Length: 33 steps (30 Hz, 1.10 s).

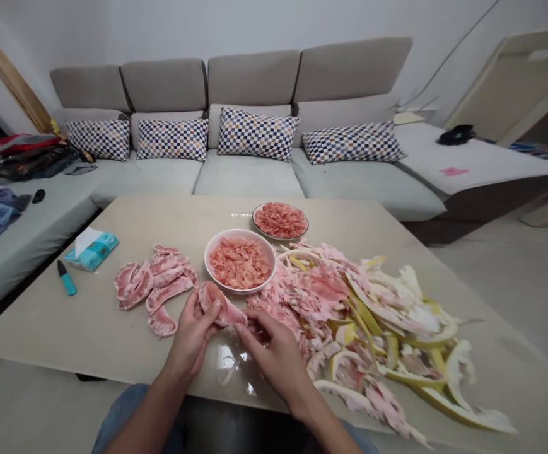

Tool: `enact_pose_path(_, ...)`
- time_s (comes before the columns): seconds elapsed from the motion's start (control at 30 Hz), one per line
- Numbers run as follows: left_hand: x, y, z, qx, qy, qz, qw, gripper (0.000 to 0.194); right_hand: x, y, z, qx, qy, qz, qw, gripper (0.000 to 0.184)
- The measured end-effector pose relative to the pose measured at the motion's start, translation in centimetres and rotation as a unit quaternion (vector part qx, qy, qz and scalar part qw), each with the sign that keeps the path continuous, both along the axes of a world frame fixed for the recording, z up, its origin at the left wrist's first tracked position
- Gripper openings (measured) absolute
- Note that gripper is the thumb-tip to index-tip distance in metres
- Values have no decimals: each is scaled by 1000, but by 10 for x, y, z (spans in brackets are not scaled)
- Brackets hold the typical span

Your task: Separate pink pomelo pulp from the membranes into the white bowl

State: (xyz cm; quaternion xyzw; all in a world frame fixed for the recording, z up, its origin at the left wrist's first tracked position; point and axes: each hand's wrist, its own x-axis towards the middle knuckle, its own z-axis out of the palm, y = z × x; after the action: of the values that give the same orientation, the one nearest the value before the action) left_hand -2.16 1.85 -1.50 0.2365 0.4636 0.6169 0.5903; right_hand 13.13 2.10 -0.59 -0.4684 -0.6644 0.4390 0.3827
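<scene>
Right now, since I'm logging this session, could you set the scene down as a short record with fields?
Left hand: holds one end of a fruit segment
Right hand: grips the segment's other end
Beyond the hands: bowl of pink pulp; behind it, dark-rimmed dish of pulp
Right side: heap of peel and pith
Left side: segments, knife, tissue pack

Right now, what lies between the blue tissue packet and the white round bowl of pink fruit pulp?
In the head view, a pile of pink, crescent-shaped fruit segments lies between them on the beige table.
</scene>
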Motion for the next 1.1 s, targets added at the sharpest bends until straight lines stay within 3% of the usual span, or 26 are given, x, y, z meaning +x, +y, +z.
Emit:
enact_pose_path(0.1,-2,1,-1,-1,-7,14,1000,44,3,0,1,-25,31,-29,999,24)
enact_pose_path(0.27,-5,1,1,-17,7,-37,999,35,8,3,2,-51,63,-55,995,31)
enact_pose_path(0.5,-2,-1,2,-16,39,-49,998,36,11,7,4,10,46,-88,995,26)
enact_pose_path(0.6,-4,-2,1,-47,-4,-71,996,39,12,8,6,-12,70,-104,992,30)
enact_pose_path(0.73,-7,1,-2,-85,-119,-73,987,19,18,12,10,-53,115,-134,983,32)
enact_pose_path(0.9,-7,6,-7,-113,-202,-52,971,12,13,9,6,-79,86,-63,991,27)
enact_pose_path(1.1,1,3,-13,-58,-181,-93,977,11,-3,1,-3,-12,34,-33,999,19)
